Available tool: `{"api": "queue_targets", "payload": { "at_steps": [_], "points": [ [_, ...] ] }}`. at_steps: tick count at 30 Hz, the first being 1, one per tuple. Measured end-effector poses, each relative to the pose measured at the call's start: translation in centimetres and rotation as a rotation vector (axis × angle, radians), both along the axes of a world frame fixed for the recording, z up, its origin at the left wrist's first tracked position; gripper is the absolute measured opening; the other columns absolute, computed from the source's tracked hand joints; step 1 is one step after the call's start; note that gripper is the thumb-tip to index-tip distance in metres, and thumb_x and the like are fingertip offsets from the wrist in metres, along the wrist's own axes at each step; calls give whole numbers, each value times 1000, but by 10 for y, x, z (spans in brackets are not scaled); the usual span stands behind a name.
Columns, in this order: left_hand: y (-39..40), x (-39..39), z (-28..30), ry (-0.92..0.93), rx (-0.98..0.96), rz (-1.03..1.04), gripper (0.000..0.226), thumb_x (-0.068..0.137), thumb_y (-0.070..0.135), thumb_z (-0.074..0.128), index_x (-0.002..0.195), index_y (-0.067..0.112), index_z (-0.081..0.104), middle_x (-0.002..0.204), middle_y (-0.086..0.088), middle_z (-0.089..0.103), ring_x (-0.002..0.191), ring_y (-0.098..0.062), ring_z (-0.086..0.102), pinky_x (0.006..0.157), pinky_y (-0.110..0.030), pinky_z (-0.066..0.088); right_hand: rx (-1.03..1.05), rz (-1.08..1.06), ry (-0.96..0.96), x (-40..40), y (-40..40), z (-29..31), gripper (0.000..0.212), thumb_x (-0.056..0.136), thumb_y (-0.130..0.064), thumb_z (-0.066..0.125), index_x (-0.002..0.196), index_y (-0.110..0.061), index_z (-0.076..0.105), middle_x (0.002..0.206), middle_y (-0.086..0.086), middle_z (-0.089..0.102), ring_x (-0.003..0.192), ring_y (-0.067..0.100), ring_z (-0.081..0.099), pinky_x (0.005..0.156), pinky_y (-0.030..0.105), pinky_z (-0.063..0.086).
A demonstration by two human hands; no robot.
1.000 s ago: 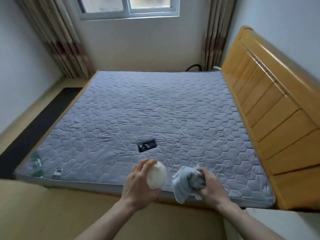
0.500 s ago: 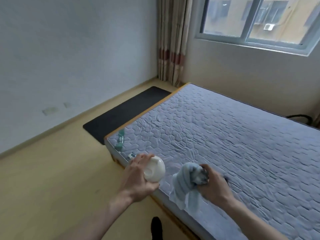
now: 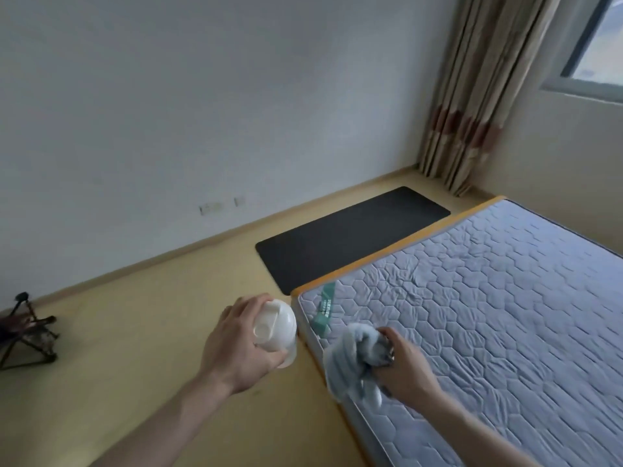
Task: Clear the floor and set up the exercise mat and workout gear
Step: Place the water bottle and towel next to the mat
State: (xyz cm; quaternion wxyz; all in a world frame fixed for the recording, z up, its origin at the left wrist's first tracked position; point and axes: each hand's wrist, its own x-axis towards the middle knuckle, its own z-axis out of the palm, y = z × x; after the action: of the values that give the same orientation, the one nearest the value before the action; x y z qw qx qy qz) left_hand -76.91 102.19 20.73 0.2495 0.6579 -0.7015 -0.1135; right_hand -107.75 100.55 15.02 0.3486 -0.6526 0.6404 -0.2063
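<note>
Exercise mat (image 3: 350, 237) flat beside bed (image 3: 488, 315), left hand (image 3: 236, 348) gripping white bottle (image 3: 274, 328), right hand (image 3: 404, 365) clutching grey towel (image 3: 350, 362)

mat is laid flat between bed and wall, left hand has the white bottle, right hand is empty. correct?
Not quite: the right hand is not empty; the head view shows its grip closed on a bunched grey-blue towel. The rest holds: black mat flat between bed and wall, left hand holding the white bottle.

Bare quilted mattress (image 3: 488, 315) at right; patterned curtain (image 3: 472, 96) beyond its far corner, window (image 3: 596, 45) behind it; folding stand (image 3: 27, 335) far left of mattress.
</note>
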Motion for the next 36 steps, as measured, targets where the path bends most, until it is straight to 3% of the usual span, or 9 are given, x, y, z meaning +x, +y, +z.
{"api": "queue_targets", "payload": {
  "at_steps": [6,9,11,18,23,29,36],
  "points": [
    [-65,86,0,16,12,164,91,55,52,84,136,44,43,133,27,45,115,-9,48,86,-29,49,-31,173,95,97,-112,10,53,65,-28,74,111,-42,53,88,-14,70,69,5,66,61,34,57],
    [-102,124,-6,14,34,193,92,55,53,84,137,43,43,132,26,46,116,-10,48,88,-28,47,-28,216,110,142,-154,12,55,68,-22,70,116,-40,51,89,-19,64,71,-1,60,55,18,44],
    [-133,149,-8,15,50,193,91,55,55,83,136,44,42,132,26,46,116,-10,47,88,-29,47,-26,223,96,170,-182,14,52,70,-17,65,115,-38,51,88,-21,62,72,-3,59,55,15,41],
    [-243,245,-11,40,48,145,90,55,56,82,135,46,40,130,28,44,113,-8,46,86,-30,50,6,156,78,264,-266,5,36,70,-22,64,100,-38,54,84,-18,67,74,1,63,60,21,49],
    [-323,291,-9,-4,88,67,92,55,56,83,135,46,40,131,26,44,114,-9,47,88,-32,51,25,62,61,301,-316,4,31,70,-19,57,94,-37,52,77,-15,67,71,4,62,58,20,44],
    [-422,322,-15,7,113,-2,90,58,54,83,136,47,38,130,28,44,115,-8,47,89,-29,49,55,-49,40,325,-399,-4,34,65,-21,65,92,-39,54,79,-17,67,71,2,62,60,26,51],
    [-554,351,-25,-13,129,-38,93,58,56,84,137,46,38,133,28,43,118,-6,47,90,-25,48,114,-71,63,357,-532,-26,35,66,-25,72,90,-41,53,78,-17,68,70,1,64,60,24,53]
  ]
}}
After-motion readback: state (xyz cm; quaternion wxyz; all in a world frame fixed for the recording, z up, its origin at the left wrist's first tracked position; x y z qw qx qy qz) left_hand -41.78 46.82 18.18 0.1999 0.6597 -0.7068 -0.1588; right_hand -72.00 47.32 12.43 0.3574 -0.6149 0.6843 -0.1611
